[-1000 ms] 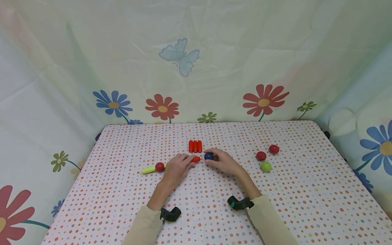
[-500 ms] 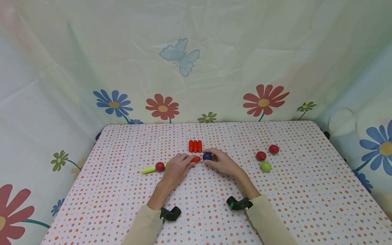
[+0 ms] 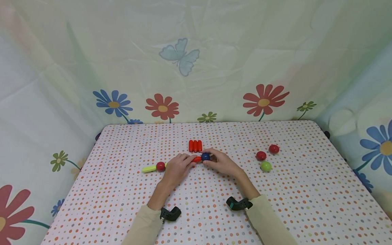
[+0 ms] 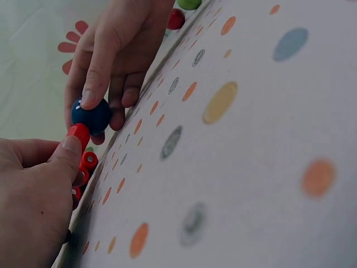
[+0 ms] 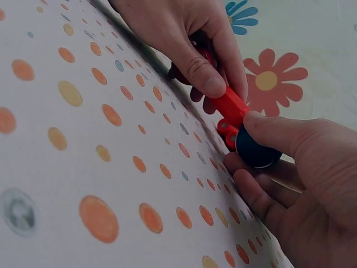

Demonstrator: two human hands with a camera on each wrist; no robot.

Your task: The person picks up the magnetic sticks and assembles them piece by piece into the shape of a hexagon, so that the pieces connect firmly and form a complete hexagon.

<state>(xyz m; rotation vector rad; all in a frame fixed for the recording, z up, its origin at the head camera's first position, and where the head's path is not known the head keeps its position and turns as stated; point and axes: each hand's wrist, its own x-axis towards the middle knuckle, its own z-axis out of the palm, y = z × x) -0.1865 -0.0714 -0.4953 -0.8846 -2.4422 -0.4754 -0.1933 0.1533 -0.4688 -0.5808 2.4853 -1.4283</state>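
My left hand (image 3: 177, 169) pinches a short red stick (image 5: 230, 105) between thumb and fingers. The thumb and fingers of my right hand (image 3: 224, 163) hold a dark blue ball (image 4: 92, 116). In both wrist views the ball sits right against the free end of the red stick. On the other side of my left hand, a yellow-green stick (image 3: 148, 169) and a red ball (image 3: 160, 166) stick out in line. My left hand hides whatever lies between that ball and the red stick.
Three red sticks (image 3: 195, 146) lie side by side just beyond the hands. To the right are two red balls (image 3: 261, 156) and a green ball (image 3: 265, 166). A dotted cloth covers the table (image 3: 306, 190), and a flowered curtain (image 3: 226, 68) hangs behind.
My right hand has moved slightly left with the blue ball, closing the gap to the red stick's end. The red ball and yellow-green stick have shifted a touch right; my left hand stays put.
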